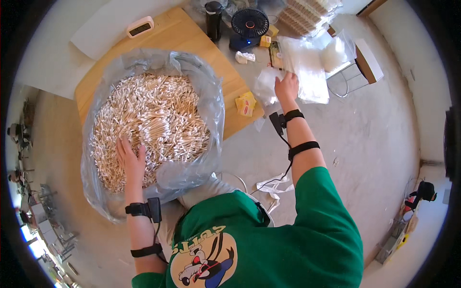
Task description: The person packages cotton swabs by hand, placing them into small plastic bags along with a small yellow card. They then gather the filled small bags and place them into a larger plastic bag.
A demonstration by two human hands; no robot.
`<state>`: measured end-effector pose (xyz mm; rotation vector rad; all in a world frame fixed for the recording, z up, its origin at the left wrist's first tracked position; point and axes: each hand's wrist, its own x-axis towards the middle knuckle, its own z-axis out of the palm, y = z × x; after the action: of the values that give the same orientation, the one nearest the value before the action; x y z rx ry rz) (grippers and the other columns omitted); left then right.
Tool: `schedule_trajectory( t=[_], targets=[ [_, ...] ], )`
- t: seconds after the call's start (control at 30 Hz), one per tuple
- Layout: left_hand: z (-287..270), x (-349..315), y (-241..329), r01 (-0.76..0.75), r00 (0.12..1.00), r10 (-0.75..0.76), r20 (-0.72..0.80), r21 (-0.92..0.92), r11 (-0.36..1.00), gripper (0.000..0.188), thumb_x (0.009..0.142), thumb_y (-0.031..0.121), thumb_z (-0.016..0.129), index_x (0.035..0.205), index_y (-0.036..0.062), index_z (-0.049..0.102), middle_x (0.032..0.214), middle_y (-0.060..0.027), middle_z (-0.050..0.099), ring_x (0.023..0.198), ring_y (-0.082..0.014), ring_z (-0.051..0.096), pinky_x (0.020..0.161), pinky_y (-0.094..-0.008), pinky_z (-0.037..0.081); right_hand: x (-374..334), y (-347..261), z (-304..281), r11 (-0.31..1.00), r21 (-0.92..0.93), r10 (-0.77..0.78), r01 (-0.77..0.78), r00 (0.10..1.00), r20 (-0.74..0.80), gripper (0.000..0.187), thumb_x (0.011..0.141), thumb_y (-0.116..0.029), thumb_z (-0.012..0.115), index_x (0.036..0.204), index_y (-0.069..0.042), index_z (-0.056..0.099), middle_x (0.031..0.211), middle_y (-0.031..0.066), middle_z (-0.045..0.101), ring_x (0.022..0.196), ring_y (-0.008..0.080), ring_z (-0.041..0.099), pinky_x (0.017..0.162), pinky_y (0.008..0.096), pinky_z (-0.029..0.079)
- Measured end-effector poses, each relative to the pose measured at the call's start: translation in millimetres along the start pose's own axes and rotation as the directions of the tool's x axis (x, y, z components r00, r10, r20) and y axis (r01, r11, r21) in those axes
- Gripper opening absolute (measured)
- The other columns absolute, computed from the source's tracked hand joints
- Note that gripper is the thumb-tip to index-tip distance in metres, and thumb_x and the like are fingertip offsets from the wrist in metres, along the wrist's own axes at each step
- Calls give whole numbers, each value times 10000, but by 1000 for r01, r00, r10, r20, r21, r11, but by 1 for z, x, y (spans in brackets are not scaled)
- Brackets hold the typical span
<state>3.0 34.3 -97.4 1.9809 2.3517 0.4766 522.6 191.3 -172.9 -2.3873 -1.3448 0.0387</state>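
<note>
Pale concrete floor (365,139) and white walls (401,36) frame a workroom where a light-brown wooden tabletop (189,33) bears a large, translucent grey plastic bag (209,96), its mouth spread wide around a heap of white-tipped wooden cotton swabs (163,110). A person's left hand (131,161) rests on the heap's near left side, thumb and fingers apart. Beyond the table's right edge, the right hand (287,87) reaches to clear, flat plastic sleeves (307,72); whether its fingers grip one cannot be told. Yellow printed packets (246,104) lie at the table's right corner. Near the far edge stand a black cylindrical flask (213,24) and a round black fan (249,23), while a pale pink digital clock (140,27) sits at far left. Low shelving (396,235) lines the right-hand wall.
</note>
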Motion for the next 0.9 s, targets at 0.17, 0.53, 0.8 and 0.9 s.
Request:
schedule_trajectory(
  t=[0.17, 0.53, 0.8, 0.9],
  targets=[
    [16, 3, -9, 27, 979, -74, 191, 237, 971, 703, 903, 463, 455, 1452, 108, 198, 1496, -180, 172, 1375, -363, 148, 1090, -535, 105, -1, -1, 20, 955, -137, -219, 263, 937, 271, 613, 869, -462, 512, 1402, -224, 323, 1474, 141, 250, 1370, 353, 191, 1089, 508, 203],
    [23, 3, -10, 27, 984, -80, 159, 311, 950, 674, 928, 472, 386, 1466, 133, 165, 1511, -159, 140, 1379, -349, 140, 1092, -537, 64, -20, 16, 49, 920, -175, -269, 351, 890, 367, 585, 926, -455, 383, 1447, -235, 233, 1499, 173, 179, 1377, 402, 144, 1094, 569, 89],
    [17, 4, 1, 114, 964, -167, 206, 248, 962, 683, 918, 465, 412, 1471, 161, 152, 1521, -132, 117, 1395, -322, 95, 1110, -497, 11, -20, 12, 45, 909, -232, -212, 347, 862, 460, 602, 924, -502, 353, 1451, -240, 228, 1516, 138, 144, 1391, 373, 99, 1091, 560, 92],
    [10, 6, 5, 150, 942, -215, 257, 252, 956, 682, 919, 476, 401, 1472, 169, 146, 1523, -124, 113, 1398, -308, 92, 1114, -491, 9, 1, 20, 43, 943, -127, -231, 308, 879, 418, 544, 911, -502, 394, 1372, -214, 375, 1444, 156, 293, 1335, 346, 256, 1061, 523, 228]
  ],
)
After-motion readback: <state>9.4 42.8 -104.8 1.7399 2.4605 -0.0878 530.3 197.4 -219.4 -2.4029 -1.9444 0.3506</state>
